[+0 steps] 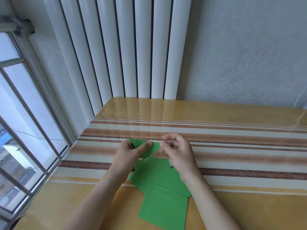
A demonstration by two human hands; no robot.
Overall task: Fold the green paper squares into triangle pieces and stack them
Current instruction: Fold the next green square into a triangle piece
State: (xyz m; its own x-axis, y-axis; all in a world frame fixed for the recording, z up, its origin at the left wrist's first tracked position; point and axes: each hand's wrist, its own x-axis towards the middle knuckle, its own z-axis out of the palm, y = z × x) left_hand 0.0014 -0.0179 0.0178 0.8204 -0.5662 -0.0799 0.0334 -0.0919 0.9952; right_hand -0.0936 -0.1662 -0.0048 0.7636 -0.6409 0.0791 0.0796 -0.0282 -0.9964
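Observation:
A small folded green paper piece (150, 149) is held above the table between both hands. My left hand (131, 152) pinches its left part, thumb lying across the top. My right hand (176, 151) grips its right tip with thumb and fingers curled. Below my wrists, flat green paper squares (159, 176) lie fanned on the table, partly hidden by my forearms. One more green square (163, 206) lies nearest me, overlapping the others.
The striped, glossy table (232, 146) runs to a white radiator (124, 47) and a wall at the back. A window with a metal frame (33, 113) borders the table on the left.

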